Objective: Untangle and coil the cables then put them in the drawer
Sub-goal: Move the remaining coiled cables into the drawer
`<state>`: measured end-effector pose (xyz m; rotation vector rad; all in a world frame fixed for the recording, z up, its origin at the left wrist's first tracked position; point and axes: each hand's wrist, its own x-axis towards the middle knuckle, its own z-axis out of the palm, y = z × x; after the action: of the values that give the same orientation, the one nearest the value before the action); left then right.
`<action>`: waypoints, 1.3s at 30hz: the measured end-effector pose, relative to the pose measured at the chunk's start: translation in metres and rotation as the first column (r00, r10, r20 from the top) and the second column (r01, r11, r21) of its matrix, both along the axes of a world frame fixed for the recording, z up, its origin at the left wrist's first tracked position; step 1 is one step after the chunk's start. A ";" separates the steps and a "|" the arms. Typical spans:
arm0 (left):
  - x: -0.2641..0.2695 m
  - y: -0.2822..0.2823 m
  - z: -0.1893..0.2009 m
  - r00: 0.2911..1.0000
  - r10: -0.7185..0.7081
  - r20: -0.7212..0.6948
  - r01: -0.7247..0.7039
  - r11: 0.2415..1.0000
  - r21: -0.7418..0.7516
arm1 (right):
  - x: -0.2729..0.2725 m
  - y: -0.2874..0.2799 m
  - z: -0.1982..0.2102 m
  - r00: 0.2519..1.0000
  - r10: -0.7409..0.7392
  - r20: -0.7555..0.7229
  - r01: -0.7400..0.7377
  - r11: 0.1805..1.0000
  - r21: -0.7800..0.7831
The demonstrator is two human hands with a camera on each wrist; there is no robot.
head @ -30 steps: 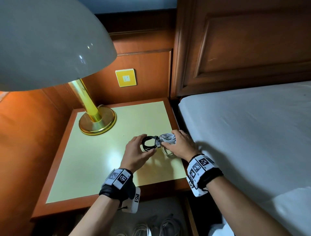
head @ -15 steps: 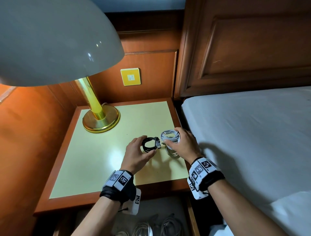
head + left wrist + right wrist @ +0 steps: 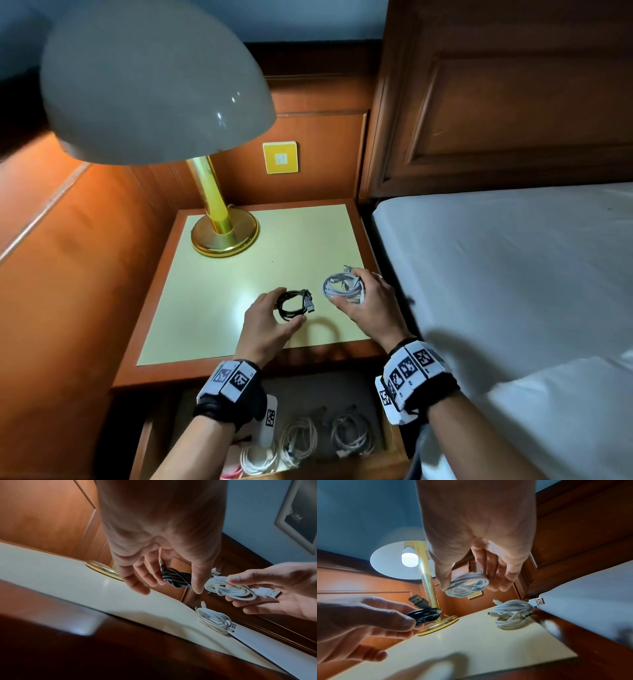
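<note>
left hand point(image 3: 265, 323): palm down over the cream-topped wooden nightstand point(image 3: 205, 301), thumb and fingers curled round the coiled black USB cable point(image 3: 294, 305)
black cable: held clear of the tabletop, its shadow below; coil tilted, grey USB plug sticks out toward the right hand in head view, up and away in right wrist view point(image 3: 418, 601)
right hand point(image 3: 371, 308): raised above the nightstand's right edge, fingers and thumb curled round the coiled white USB cable point(image 3: 344, 286)
white cable in hand: off the table, coil roughly flat, long axis left-right; white USB plug point(image 3: 267, 593) pokes out past the fingers toward the palm side
spare coil: second white coiled cable point(image 3: 513, 613) lies on the tabletop near the bed-side edge, below the right hand, plug ends sticking up and toward the bed
drawer: open wooden drawer point(image 3: 394, 442) under the tabletop, several white coiled cables point(image 3: 298, 437) inside
gap: the two held coils near each other, not touching
lamp: brass-stemmed lamp with grey dome shade point(image 3: 219, 205) at back left of the top, lit
bed: white mattress point(image 3: 513, 274) just right of the nightstand
</note>
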<state>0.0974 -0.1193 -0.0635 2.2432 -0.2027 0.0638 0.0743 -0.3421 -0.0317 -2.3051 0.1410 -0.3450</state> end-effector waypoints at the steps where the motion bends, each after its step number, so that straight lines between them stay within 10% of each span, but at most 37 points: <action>1: -0.008 0.006 0.002 1.000 0.005 -0.009 -0.005 1.000 0.003 | -0.008 0.004 0.002 1.000 0.007 -0.006 -0.007 1.000 0.003; 19: -0.149 0.094 -0.042 0.982 0.089 -0.165 -0.070 0.990 0.118 | -0.123 0.076 -0.049 0.932 0.240 -0.273 -0.250 0.968 -0.001; 39: -0.151 0.101 -0.099 0.877 0.182 -0.444 0.078 0.859 0.507 | -0.131 0.124 -0.119 0.770 0.217 -0.600 -0.461 0.840 -0.287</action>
<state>-0.0532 -0.0179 -0.1621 2.7096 0.1365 -0.5839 -0.0571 -0.2183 -0.1503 -2.7342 -0.0981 0.5511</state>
